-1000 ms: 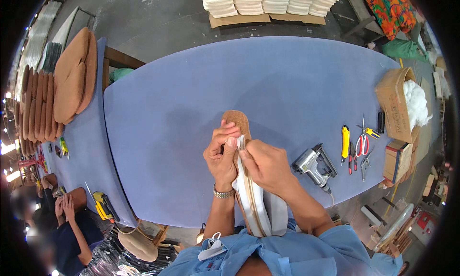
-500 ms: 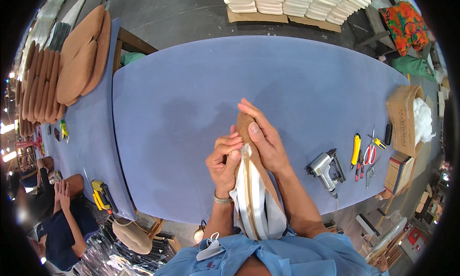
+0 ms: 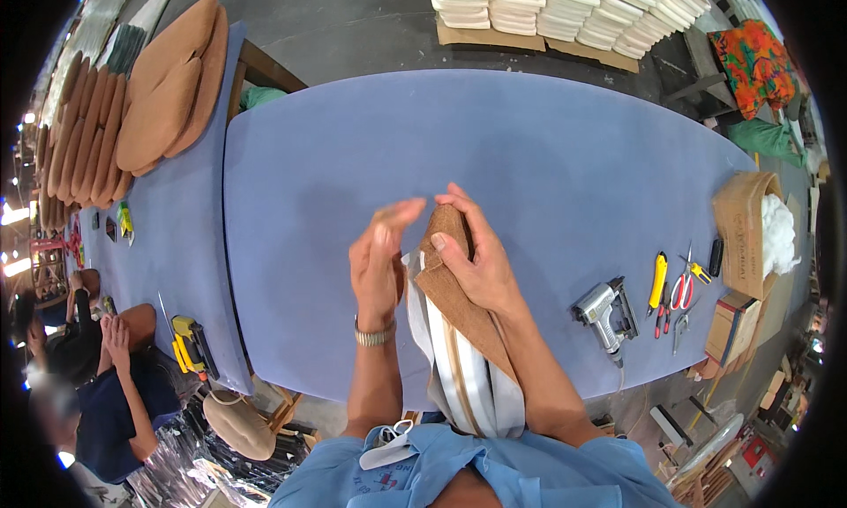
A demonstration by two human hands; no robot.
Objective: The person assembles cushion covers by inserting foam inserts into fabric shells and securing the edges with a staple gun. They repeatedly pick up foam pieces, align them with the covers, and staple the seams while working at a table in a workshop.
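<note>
A brown fabric cushion cover [image 3: 460, 303] with a pale inner side and a zipper [image 3: 458, 367] along its edge stands up in front of my chest. White lining or padding shows on both sides of the zipper. My right hand [image 3: 481, 259] is wrapped round the cover's far end, thumb on the near face, fingers over the top. A flap of brown fabric is folded back beneath that thumb. Left of the cover, my left hand [image 3: 378, 261] holds nothing; its fingers are stretched out and blurred at the tips, and a watch is on that wrist.
On the blue table [image 3: 335, 138], a staple gun [image 3: 607, 316] lies to the right beside a yellow cutter [image 3: 658, 279], scissors [image 3: 682, 287] and pliers. A cardboard box [image 3: 739, 230] holds white stuffing. Brown cushions [image 3: 168, 93] are piled far left; a co-worker [image 3: 123, 420] sits lower left.
My left hand has let go of the cover and moved left, its fingers straightening. The brown fabric flap has folded over near the top. My right hand keeps its hold.
</note>
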